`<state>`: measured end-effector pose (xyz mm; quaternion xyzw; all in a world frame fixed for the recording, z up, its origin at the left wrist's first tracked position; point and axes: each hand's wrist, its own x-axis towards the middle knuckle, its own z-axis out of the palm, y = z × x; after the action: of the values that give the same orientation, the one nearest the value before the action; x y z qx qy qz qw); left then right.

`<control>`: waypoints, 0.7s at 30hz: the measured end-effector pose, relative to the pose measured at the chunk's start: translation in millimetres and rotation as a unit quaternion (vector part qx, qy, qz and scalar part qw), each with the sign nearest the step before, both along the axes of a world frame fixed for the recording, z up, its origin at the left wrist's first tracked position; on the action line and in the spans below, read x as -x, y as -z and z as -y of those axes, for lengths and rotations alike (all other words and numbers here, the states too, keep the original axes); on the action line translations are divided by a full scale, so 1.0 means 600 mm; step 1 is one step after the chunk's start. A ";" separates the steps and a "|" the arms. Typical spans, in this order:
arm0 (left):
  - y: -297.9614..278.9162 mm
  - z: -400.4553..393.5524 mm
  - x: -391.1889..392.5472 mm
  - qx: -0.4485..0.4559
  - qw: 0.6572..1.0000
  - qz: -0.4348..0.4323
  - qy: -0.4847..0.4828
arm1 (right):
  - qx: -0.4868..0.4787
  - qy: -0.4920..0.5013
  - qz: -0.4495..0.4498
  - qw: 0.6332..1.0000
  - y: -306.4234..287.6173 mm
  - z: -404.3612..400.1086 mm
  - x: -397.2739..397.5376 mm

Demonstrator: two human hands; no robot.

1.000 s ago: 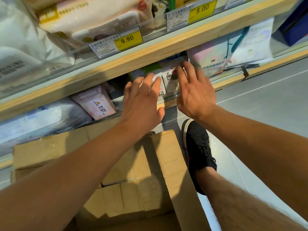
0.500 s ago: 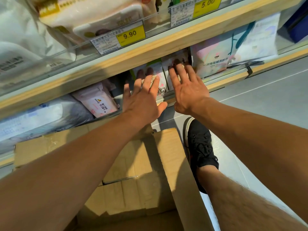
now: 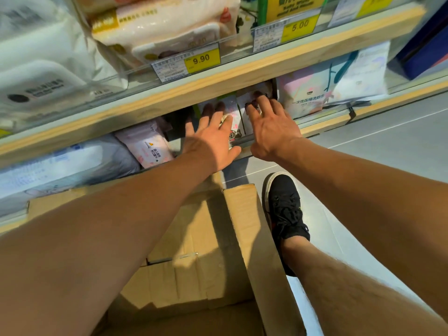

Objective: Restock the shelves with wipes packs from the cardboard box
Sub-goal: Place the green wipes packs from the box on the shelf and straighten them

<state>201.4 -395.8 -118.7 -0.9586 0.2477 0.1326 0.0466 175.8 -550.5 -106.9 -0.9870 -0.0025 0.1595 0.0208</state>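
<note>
Small white wipes packs with cartoon prints (image 3: 234, 127) stand upright on the lower shelf (image 3: 324, 118), under the wooden edge of the shelf above. My left hand (image 3: 211, 139) reaches into that shelf with straight fingers pressing on the left pack. Beside it, my right hand (image 3: 271, 127) has its fingers bent over the front of the right pack, touching it. The open cardboard box (image 3: 240, 238) sits on the floor below my arms; no packs show in the part of its inside that I can see.
A pink wipes pack (image 3: 148, 146) and a large pale bag (image 3: 60, 163) lie to the left on the lower shelf, a pastel pack (image 3: 305, 98) to the right. The upper shelf (image 3: 218, 83) carries bigger packs and price tags. My black shoe (image 3: 283, 209) stands beside the box on grey floor.
Both hands have pushed further into the lower shelf, and the small packs have gone back and stand more upright. The right hand's fingers have curled over its pack.
</note>
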 end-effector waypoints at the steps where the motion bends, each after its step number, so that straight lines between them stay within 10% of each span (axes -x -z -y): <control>1: -0.010 -0.004 0.002 0.007 1.000 0.002 0.009 | 0.003 -0.006 0.009 1.000 -0.011 0.000 0.006; 21: -0.272 -0.190 0.262 0.161 0.983 0.083 0.042 | -0.043 0.013 0.073 0.996 -0.264 -0.145 0.315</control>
<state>44.4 -281.9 44.3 -0.9500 0.3013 0.0089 -0.0820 -13.0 -463.7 51.6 -0.9941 0.0025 0.0867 0.0648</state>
